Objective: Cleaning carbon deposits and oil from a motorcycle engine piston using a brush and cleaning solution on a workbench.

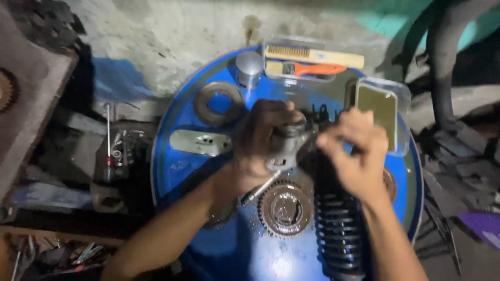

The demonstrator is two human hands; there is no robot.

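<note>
My left hand grips a grey metal cylinder part above the top of a blue drum. My right hand, blurred by motion, is closed at the right side of that part, over the upper end of a black coil shock absorber. What the right hand's fingers hold is hidden. A toothed sprocket gear lies on the drum just below the hands, with a thin metal rod beside it.
On the drum top lie a metal ring, a flat metal bracket, a small silver can, a wire brush, an orange-handled brush and a clear tray of dark liquid. Tools litter the floor at left.
</note>
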